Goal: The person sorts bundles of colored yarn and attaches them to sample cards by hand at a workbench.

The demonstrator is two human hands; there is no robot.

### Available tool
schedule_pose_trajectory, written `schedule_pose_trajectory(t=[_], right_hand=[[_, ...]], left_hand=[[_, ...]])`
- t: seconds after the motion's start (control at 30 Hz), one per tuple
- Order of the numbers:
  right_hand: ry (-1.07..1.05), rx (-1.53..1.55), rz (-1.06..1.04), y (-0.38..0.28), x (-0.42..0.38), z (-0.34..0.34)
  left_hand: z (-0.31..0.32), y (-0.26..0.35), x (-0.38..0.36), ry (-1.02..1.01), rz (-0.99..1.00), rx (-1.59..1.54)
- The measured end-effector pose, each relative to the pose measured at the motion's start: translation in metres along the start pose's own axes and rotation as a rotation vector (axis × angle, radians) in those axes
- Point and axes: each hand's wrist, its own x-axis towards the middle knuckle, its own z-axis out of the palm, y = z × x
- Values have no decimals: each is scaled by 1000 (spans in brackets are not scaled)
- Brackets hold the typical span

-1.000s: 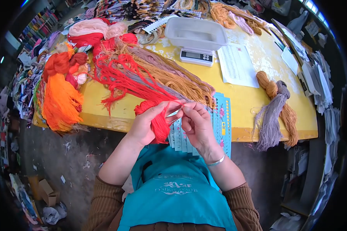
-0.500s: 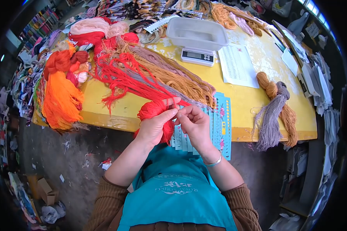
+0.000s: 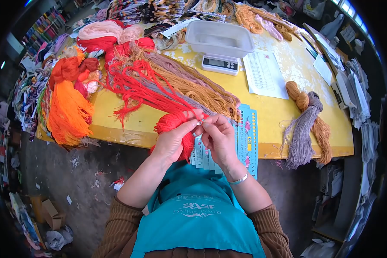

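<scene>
My left hand (image 3: pixel 176 135) is closed around a bundle of red thread (image 3: pixel 170 122) at the table's front edge, its thumb and fingertips pinched together. Against those fingertips, my right hand (image 3: pixel 218 137) pinches something too small to make out. Below and beside both hands lie turquoise punched cards (image 3: pixel 247 142) with round holes and flower prints. Long red strands (image 3: pixel 146 88) run back over brown and mauve skeins (image 3: pixel 193 86) behind my hands.
Orange skeins (image 3: pixel 69 107) hang over the table's left edge. A clear plastic tub (image 3: pixel 219 38) rests on a digital scale (image 3: pixel 220 64), with a printed sheet (image 3: pixel 265 74) beside it. Grey (image 3: pixel 303 133) and tan skeins (image 3: pixel 321 135) hang at the right edge of the yellow table (image 3: pixel 331 103).
My right hand has turned slightly and shifted a little at the fingertips. My left hand remains around the red thread in nearly the same place.
</scene>
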Motion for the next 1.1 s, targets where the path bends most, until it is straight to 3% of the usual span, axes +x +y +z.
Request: schedule_pose_trajectory(t=[0.13,0.3,0.5,0.7,0.83,0.93,0.97,1.03,1.1], right_hand=[[-28,-98,33,-4,2,5],[-43,-144,-23,-4,3,17],[40,-53,66,0,4,16],[53,148,11,7,7,3],[38,436,221,-3,7,-5],[-126,336,311,-3,8,-11],[-126,336,312,-3,7,-8],[-56,-35,270,-5,5,4],[-63,-59,253,-3,3,6]], left_hand=[[4,2,1,-60,-99,-193],[1,-6,4,-100,-71,-174],[2,-4,2,-98,-69,-116],[-3,0,3,-61,-75,-101],[-11,4,4,-86,-83,-93],[-11,8,5,-143,-168,-199],[-11,7,5,-149,-168,-179],[-10,6,4,-155,-169,-159],[-9,5,3,-178,-171,-136]])
